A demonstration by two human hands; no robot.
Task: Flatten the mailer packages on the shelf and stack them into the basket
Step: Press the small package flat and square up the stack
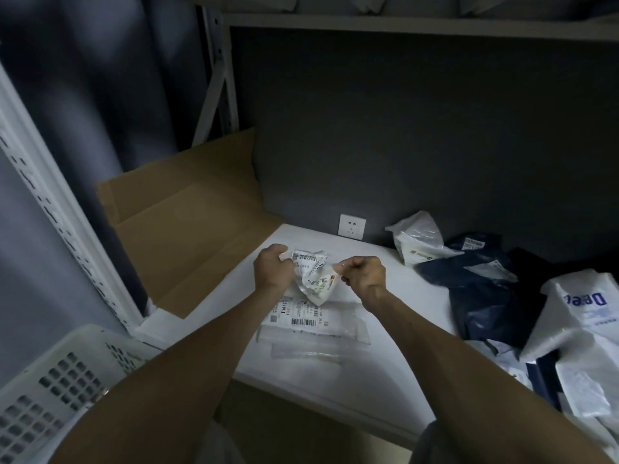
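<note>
White crumpled mailer [313, 276], printed with labels, held just above the shelf [385, 329] between both hands. We see the left hand [272, 267] at the mailer's left edge, fingers curled and pinching the plastic. The right hand [363, 274] takes the right edge, its fingers likewise curled into a pinch on the film. Both forearms reach in from the near side.

Below the held mailer and nearer to us, a flat mailer [301, 318] with a barcode label lies on the shelf. A clear flat piece of film [311, 353] lies just on its near side.

At far left, a sheet of brown cardboard [181, 236] covers the shelf's left end. At near left we note the white perforated basket [60, 380], partly hidden by the left forearm; what it holds we cannot tell. A white socket [351, 226] sits on the dark back wall.

To the right lies a loose pile: a white mailer [420, 242] on the far side, a dark blue mailer [482, 296] in the middle, and a white bag with blue lettering [582, 316] at the right edge.
</note>
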